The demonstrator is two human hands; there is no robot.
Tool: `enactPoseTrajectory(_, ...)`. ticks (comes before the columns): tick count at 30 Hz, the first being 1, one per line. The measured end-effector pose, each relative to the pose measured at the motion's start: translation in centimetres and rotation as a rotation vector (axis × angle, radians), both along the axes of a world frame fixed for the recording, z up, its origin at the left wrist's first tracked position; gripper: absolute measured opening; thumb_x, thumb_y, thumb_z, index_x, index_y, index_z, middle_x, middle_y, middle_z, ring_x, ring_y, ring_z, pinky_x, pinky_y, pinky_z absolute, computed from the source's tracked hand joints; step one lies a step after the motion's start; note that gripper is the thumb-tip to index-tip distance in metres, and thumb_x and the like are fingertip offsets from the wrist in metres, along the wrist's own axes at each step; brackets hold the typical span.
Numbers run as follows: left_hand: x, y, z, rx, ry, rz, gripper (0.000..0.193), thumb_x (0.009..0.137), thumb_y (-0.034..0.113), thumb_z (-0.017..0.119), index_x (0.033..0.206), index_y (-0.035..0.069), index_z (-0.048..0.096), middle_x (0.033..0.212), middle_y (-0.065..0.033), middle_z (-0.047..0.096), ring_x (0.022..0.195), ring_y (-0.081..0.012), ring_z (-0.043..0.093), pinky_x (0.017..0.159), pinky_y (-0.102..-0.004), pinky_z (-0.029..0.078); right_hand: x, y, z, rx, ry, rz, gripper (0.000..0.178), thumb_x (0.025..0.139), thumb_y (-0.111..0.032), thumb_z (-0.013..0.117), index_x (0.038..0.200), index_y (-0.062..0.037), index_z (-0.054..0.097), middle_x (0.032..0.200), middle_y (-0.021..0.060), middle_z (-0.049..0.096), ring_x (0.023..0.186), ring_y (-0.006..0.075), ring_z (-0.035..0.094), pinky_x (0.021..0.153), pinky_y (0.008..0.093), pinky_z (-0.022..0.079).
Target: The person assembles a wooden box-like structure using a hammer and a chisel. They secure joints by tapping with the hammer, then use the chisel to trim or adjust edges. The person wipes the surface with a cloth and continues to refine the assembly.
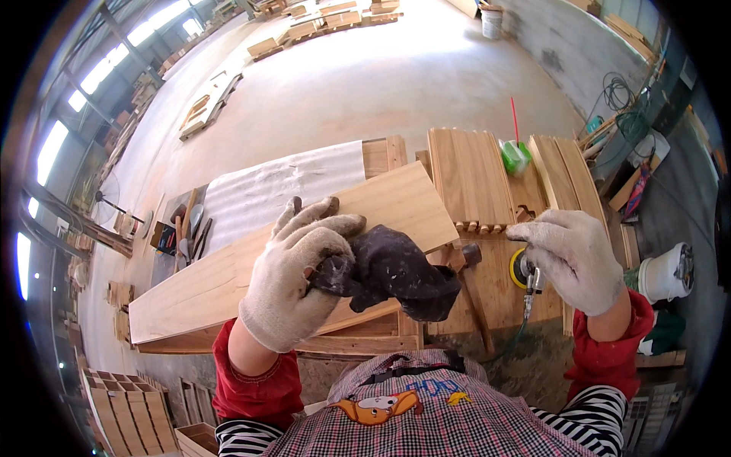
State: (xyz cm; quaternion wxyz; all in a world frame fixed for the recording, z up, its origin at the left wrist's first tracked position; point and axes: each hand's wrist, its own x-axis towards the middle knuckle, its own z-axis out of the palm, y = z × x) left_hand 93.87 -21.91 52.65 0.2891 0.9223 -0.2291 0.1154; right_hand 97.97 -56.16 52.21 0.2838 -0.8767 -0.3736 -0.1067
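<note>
A dark, dusty cloth (403, 270) hangs bunched from my left hand (295, 278), which wears an off-white work glove. The thumb and some fingers pinch the cloth while the others stretch out over a long pale wooden board (388, 202). The board lies slantwise on the bench, partly covered by hand and cloth. To the right, my gloved right hand (575, 259) is raised with its fingers curled together; whatever they may hold is hidden. Just beside it is a sander with a yellow rim (518, 268). A hammer (478, 305) lies between the cloth and the sander.
White sheeting (289, 177) covers the bench's far left, with several hand tools (190, 232) beside it. Stacked wooden panels (468, 167) lie at the far right, near a green container (515, 158) with a red tube. A white bucket (665, 273) stands at right.
</note>
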Motion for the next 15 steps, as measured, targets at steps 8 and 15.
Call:
enactPoseTrajectory(8, 0.01, 0.07, 0.08, 0.008, 0.002, 0.0, 0.019, 0.071, 0.006, 0.063, 0.09, 0.008, 0.063, 0.121, -0.0127, 0.068, 0.131, -0.0417, 0.049, 0.113, -0.0525, 0.03, 0.34, -0.19, 0.18, -0.027, 0.043, -0.007, 0.027, 0.078, 0.0, 0.066, 0.104, -0.0025, 0.072, 0.079, 0.0131, 0.066, 0.067, 0.0282, 0.064, 0.061, 0.0359, 0.05)
enactPoseTrajectory(15, 0.06, 0.17, 0.09, 0.013, -0.017, -0.015, 0.019, 0.071, 0.006, 0.064, 0.09, 0.008, 0.062, 0.12, -0.0122, 0.068, 0.13, -0.0425, 0.05, 0.113, -0.0528, 0.03, 0.66, 0.04, 0.87, -0.086, -0.012, -0.012, 0.024, 0.079, -0.004, 0.066, 0.102, -0.0033, 0.072, 0.079, 0.0123, 0.066, 0.068, 0.0275, 0.065, 0.062, 0.0368, 0.05)
